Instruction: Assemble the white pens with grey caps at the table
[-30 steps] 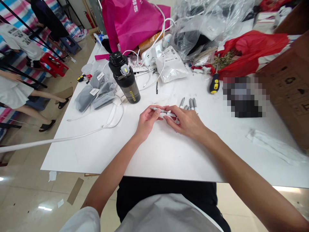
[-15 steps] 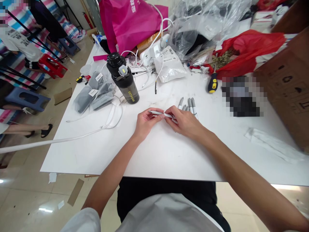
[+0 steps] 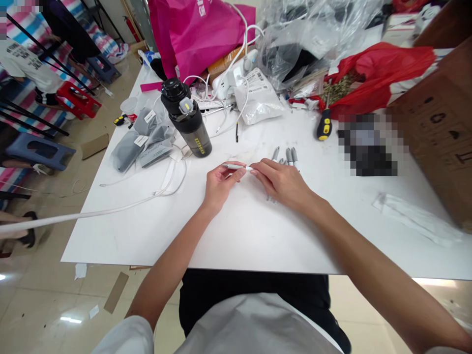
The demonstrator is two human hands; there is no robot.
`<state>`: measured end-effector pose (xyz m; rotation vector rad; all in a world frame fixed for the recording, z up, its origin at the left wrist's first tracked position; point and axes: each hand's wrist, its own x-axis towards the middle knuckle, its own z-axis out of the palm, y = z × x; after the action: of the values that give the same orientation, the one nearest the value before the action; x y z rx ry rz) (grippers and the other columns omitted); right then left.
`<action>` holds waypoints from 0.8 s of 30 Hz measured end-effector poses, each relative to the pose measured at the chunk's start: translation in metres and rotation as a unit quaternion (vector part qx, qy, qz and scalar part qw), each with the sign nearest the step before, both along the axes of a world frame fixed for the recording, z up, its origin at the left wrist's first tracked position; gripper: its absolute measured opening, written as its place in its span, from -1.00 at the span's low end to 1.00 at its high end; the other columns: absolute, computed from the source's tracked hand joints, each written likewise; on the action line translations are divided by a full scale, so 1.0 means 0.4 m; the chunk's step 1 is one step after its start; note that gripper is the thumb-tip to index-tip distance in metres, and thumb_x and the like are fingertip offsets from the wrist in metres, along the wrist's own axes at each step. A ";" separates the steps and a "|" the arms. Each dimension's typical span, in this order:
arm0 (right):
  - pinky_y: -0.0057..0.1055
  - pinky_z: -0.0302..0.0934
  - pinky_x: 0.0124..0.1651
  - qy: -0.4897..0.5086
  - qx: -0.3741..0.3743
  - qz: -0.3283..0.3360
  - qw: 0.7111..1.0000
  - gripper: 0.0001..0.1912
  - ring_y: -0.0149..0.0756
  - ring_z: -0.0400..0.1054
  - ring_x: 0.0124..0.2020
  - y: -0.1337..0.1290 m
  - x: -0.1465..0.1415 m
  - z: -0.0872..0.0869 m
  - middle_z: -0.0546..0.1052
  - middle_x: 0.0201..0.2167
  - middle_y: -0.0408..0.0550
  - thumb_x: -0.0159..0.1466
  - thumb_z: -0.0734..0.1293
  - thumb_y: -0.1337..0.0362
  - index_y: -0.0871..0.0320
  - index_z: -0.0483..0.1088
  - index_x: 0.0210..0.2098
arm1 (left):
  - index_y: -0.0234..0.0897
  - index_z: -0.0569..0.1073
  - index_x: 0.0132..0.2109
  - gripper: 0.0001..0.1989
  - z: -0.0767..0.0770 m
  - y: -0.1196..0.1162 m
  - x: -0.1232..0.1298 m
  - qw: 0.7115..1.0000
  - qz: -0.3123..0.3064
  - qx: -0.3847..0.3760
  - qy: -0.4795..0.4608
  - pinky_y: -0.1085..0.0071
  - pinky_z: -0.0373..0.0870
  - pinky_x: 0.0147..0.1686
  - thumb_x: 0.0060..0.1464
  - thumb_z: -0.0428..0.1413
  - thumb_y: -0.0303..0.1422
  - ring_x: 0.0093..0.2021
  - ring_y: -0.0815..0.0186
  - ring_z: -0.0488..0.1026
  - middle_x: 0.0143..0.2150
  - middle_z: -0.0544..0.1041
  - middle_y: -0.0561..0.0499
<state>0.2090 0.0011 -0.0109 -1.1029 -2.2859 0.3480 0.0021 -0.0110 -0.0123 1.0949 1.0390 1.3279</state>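
Both forearms reach forward, converging. The left hand (image 3: 218, 184) is curled with fingers pinched; the right hand (image 3: 283, 182) lies palm-down, fingertips nearly meeting the left.

Black bottle (image 3: 189, 120): yellow brand word down its side, too small to read. Pink bag (image 3: 199, 29) behind bottle: white print, cut off, unreadable. Box (image 3: 440, 123) far right of bottle: recycling sign.
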 end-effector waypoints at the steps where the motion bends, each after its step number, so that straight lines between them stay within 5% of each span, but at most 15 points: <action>1: -0.32 0.10 -0.38 0.006 -0.005 -0.007 1.000 -0.64 -0.18 0.50 -0.32 0.000 -0.001 0.000 0.64 -0.13 0.08 0.63 0.14 0.03 0.10 0.43 0.12 | -0.18 0.74 -0.19 -0.75 -0.001 0.000 0.000 1.000 0.001 0.001 -0.001 0.41 0.46 -0.21 0.04 0.51 -0.18 -0.23 0.37 0.51 -0.10 0.70 -0.03; 24: -0.32 0.05 -0.38 0.024 -0.042 -0.033 0.998 -0.59 -0.23 0.41 -0.47 0.002 0.000 0.004 0.67 -0.31 -0.01 0.62 0.12 -0.02 0.09 0.47 -0.03 | -0.14 0.74 -0.13 -0.73 -0.010 0.004 -0.010 0.999 0.007 -0.023 -0.044 0.44 0.40 -0.23 0.06 0.51 -0.16 -0.24 0.40 0.43 -0.13 0.62 0.01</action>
<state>0.2090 0.0019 -0.0094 -1.1973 -2.2052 0.4436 -0.0017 -0.0096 -0.0165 0.9875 1.0090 1.3439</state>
